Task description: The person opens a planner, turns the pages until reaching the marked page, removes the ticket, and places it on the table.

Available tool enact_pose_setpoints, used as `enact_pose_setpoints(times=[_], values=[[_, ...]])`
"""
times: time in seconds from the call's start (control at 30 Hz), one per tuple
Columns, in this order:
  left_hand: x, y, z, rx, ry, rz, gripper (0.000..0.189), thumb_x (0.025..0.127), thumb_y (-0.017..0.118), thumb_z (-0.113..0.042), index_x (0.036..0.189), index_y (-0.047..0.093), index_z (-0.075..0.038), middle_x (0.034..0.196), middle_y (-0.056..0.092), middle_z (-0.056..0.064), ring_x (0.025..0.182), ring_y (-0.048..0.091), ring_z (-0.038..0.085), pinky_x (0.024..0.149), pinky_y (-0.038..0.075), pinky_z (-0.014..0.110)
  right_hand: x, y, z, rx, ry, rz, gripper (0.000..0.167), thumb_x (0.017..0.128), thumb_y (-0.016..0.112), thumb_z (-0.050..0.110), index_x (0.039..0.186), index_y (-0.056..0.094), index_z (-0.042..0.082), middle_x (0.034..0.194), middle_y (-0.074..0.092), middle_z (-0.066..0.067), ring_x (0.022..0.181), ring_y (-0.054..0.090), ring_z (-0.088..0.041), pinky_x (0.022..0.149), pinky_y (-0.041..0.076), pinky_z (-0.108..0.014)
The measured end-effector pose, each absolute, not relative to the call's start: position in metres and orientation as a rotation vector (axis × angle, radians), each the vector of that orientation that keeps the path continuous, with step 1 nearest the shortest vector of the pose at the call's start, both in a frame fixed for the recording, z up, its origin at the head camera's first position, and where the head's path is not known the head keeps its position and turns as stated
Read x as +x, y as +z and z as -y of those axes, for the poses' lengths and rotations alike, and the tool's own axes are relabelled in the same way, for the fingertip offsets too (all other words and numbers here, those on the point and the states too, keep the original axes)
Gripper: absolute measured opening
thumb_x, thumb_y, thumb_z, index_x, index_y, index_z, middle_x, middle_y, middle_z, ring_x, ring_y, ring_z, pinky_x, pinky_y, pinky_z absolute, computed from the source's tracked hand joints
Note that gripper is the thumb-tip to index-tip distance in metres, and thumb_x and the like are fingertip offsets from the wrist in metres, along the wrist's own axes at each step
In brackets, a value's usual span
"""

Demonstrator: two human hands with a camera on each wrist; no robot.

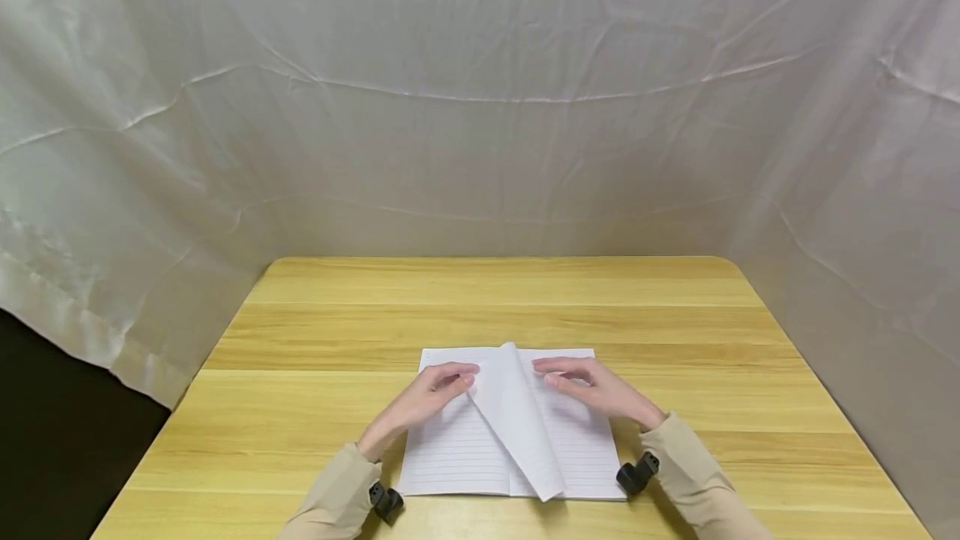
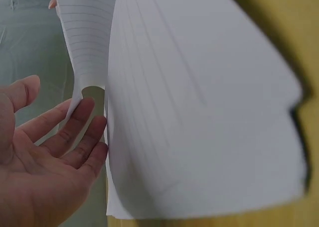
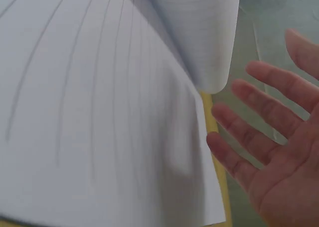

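An open lined notebook [image 1: 457,448] lies on the wooden table, with one page [image 1: 513,415] raised and curling over from the spine. At that page's upper left corner is my left hand [image 1: 433,390]. In the left wrist view, the corner of the curled page [image 2: 87,33] passes between the index and middle fingers of the left hand [image 2: 60,147], while the thumb stands apart. Over the right-hand page [image 1: 585,457] hovers my right hand [image 1: 596,390]. Its fingers [image 3: 254,137] are spread and loosely extended beside the paper, holding nothing.
The yellow wood-grain table [image 1: 315,340] extends around the notebook. Pale grey fabric [image 1: 480,148] hangs behind it and along both sides. Small black cameras sit on the left wrist [image 1: 386,502] and the right wrist [image 1: 637,473], close to the notebook's lower corners.
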State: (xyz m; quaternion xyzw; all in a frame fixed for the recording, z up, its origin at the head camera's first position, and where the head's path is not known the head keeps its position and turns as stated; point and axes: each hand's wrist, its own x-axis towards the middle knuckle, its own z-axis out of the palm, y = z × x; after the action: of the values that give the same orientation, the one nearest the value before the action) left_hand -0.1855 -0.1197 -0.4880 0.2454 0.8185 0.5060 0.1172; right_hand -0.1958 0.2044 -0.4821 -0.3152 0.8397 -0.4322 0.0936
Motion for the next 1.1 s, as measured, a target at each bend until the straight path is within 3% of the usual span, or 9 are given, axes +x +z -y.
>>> enact_pose_setpoints(times=[0.13,0.27,0.63,0.9,1.1], values=[[-0.187,-0.490,0.124,0.690,1.471,-2.414,0.039,0.106,0.050,-0.020,0.133,0.059,0.007,0.136,0.061,0.026,0.126,0.060,0.041,0.110,0.048,0.048,-0.197,-0.485,-0.206,-0.872,-1.313,-2.532,0.035,0.104,0.055,0.020,0.133,0.064,0.002,0.138,0.064,-0.018,0.129,0.058,-0.042,0.107,0.049,-0.055],[-0.189,-0.492,0.128,0.665,1.454,-2.450,0.040,0.105,0.051,-0.021,0.132,0.059,0.007,0.136,0.061,0.027,0.127,0.059,0.042,0.110,0.047,0.054,-0.198,-0.488,-0.209,-0.793,-1.349,-2.568,0.035,0.103,0.058,0.020,0.131,0.065,0.000,0.134,0.067,-0.018,0.128,0.059,-0.042,0.108,0.047,-0.057],[-0.190,-0.493,0.134,0.587,1.416,-2.543,0.042,0.104,0.054,-0.025,0.131,0.061,0.007,0.138,0.059,0.027,0.131,0.054,0.044,0.111,0.044,0.058,-0.202,-0.496,-0.216,-0.693,-1.256,-2.794,0.036,0.098,0.065,0.019,0.125,0.067,-0.004,0.129,0.067,-0.023,0.124,0.061,-0.043,0.108,0.046,-0.059],[-0.192,-0.493,0.137,0.575,1.357,-2.589,0.044,0.104,0.054,-0.024,0.131,0.059,0.011,0.140,0.056,0.029,0.130,0.053,0.048,0.111,0.043,0.061,-0.204,-0.496,-0.222,-0.717,-1.160,-2.902,0.035,0.093,0.070,0.015,0.121,0.068,-0.005,0.130,0.064,-0.026,0.123,0.056,-0.048,0.106,0.042,-0.067],[-0.194,-0.494,0.139,0.519,1.350,-2.571,0.048,0.104,0.054,-0.026,0.135,0.056,0.011,0.145,0.051,0.030,0.132,0.051,0.048,0.112,0.042,0.061,-0.205,-0.496,-0.227,-0.636,-1.110,-2.884,0.042,0.093,0.071,0.017,0.128,0.064,-0.005,0.134,0.058,-0.027,0.127,0.047,-0.050,0.103,0.042,-0.068]])
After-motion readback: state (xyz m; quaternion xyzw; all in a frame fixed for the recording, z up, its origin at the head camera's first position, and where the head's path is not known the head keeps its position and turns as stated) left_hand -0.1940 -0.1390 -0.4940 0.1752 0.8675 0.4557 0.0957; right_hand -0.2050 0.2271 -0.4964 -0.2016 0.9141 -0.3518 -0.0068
